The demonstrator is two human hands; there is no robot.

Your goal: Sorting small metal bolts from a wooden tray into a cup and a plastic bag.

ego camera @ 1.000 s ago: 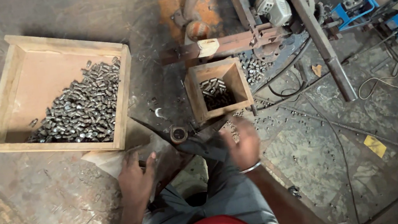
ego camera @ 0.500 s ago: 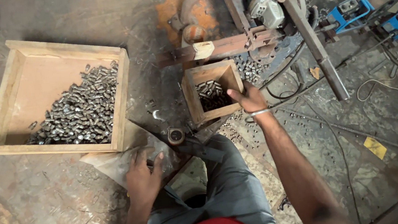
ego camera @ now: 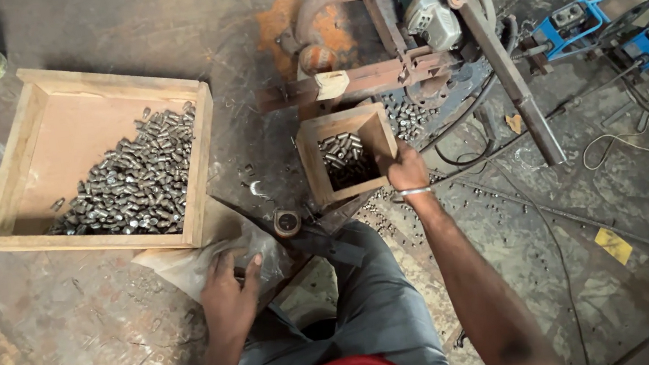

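A large wooden tray [ego camera: 40, 151] of metal pieces [ego camera: 135, 181] lay on the floor [ego camera: 98, 351], left of a small wooden box [ego camera: 334, 128]. The right hand [ego camera: 407, 171] rested at that box's right edge; the cutting machine [ego camera: 420, 22] stood behind it.

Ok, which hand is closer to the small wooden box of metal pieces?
Right. The right hand is at the small wooden box, touching its right wall. The left hand is well away, lower left, resting on a crumpled plastic sheet on the floor.
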